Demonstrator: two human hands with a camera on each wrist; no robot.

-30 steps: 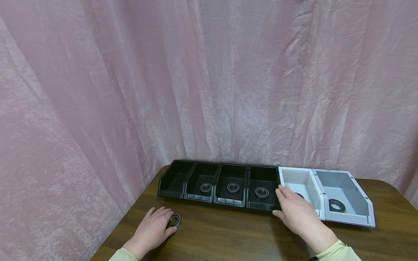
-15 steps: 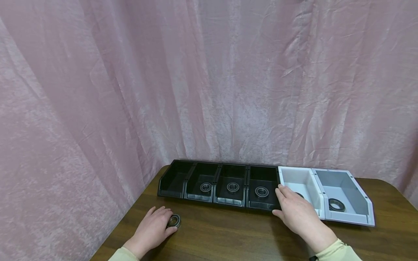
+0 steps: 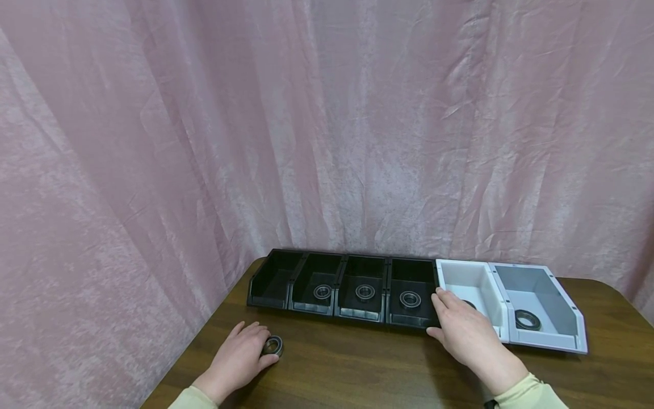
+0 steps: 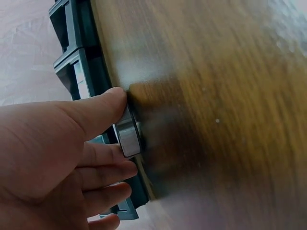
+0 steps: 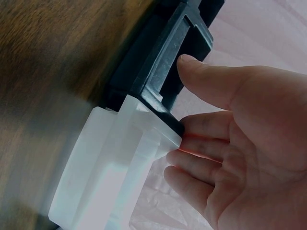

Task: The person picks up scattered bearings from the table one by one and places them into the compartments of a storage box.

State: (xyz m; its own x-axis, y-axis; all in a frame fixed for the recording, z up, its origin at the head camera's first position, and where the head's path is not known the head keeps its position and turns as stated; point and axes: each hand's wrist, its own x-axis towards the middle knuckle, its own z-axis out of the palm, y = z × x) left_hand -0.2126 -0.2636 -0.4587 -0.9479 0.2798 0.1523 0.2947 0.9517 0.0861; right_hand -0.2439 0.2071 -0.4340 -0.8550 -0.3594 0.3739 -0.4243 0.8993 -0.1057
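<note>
My left hand [image 3: 240, 359] pinches a ball bearing [image 3: 273, 345] between thumb and fingers, on the wooden table at the left front. In the left wrist view the bearing's shiny outer ring [image 4: 128, 138] shows edge-on between the thumb and index finger. My right hand [image 3: 467, 332] rests with relaxed fingers where a black bin [image 3: 413, 270] meets a white bin [image 3: 490, 295]. Its fingertips are right at their adjoining rims in the right wrist view. Further bearings lie in the bins, one bearing [image 3: 410, 299] in that black bin; another in the white bin is mostly hidden by the right hand.
Several bins stand in one row at the table's back, black at left, white and grey at right. The leftmost black bin [image 3: 276, 281] shows no bearing. A bearing [image 3: 527, 320] lies in the grey bin [image 3: 574, 324]. A pink curtain [image 3: 357, 142] hangs behind.
</note>
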